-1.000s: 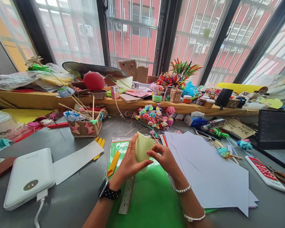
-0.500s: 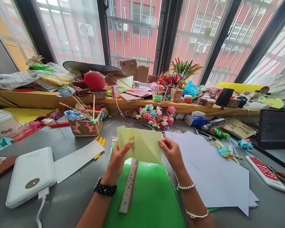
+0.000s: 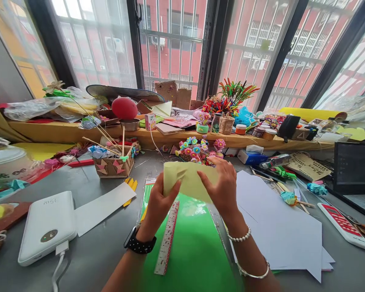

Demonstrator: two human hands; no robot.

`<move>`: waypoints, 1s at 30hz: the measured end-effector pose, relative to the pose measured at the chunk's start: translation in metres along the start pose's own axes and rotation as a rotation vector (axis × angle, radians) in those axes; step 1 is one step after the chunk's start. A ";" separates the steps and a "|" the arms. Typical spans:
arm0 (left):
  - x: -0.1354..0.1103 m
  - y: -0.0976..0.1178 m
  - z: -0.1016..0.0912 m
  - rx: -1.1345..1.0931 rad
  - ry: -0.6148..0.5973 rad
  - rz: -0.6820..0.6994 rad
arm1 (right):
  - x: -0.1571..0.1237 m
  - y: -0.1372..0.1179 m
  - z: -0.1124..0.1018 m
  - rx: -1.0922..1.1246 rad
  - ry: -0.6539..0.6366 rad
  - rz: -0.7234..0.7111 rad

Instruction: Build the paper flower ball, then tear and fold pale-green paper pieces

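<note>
A pale yellow-green sheet of paper [image 3: 190, 181], curved at its left end, is held up above the desk between both hands. My left hand [image 3: 160, 202] pinches its left side, thumb in front and the other fingers behind. On the paper's right side, my right hand [image 3: 220, 186] grips it with the thumb on the near face and the fingers over the top edge. Below the hands lie a green folder [image 3: 194, 243] in a clear sleeve and, across its left part, a patterned ruler [image 3: 167, 239] with a red edge.
White paper sheets [image 3: 279, 227] lie to the right, beside a red-and-white calculator [image 3: 343, 225]. At left are a white power bank [image 3: 46, 227] with a cable, a white strip [image 3: 104, 211] and a cardboard box [image 3: 115, 167] of sticks. Crochet flowers [image 3: 196, 149] stand behind the paper.
My right hand has moved from the paper's right edge inward and up over it. The paper has shifted slightly right and its left end now curls more. The view has tilted a little.
</note>
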State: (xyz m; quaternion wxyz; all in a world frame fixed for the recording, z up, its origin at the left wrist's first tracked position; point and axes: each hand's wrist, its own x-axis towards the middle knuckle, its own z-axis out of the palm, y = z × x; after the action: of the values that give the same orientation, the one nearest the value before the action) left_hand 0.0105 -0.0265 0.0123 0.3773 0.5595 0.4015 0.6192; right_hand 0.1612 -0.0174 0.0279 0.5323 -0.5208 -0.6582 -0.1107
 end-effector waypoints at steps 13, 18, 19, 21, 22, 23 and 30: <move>0.014 0.039 0.009 0.186 0.084 0.328 | 0.037 -0.035 -0.029 0.136 -0.074 -0.113; 0.017 0.072 0.012 0.531 0.287 0.652 | 0.038 -0.037 -0.040 -0.069 0.079 -0.182; 0.016 0.079 0.013 0.645 0.319 0.717 | 0.038 -0.037 -0.042 -0.123 0.081 -0.201; 0.015 0.088 0.014 0.890 0.257 0.795 | 0.038 -0.037 -0.046 -0.198 0.054 -0.240; 0.014 0.091 0.015 0.986 0.196 0.804 | 0.037 -0.038 -0.048 -0.214 0.038 -0.256; 0.014 0.091 0.017 1.052 0.174 0.810 | 0.037 -0.039 -0.050 -0.216 0.026 -0.267; 0.008 0.086 0.023 1.140 0.242 0.877 | 0.033 -0.053 -0.058 -0.131 0.068 -0.267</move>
State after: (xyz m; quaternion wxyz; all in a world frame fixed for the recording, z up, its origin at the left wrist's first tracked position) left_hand 0.0312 -0.0510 0.0953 -0.3026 0.7062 0.4393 0.4656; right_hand 0.1560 -0.0622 0.1001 0.4994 -0.4582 -0.6947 -0.2409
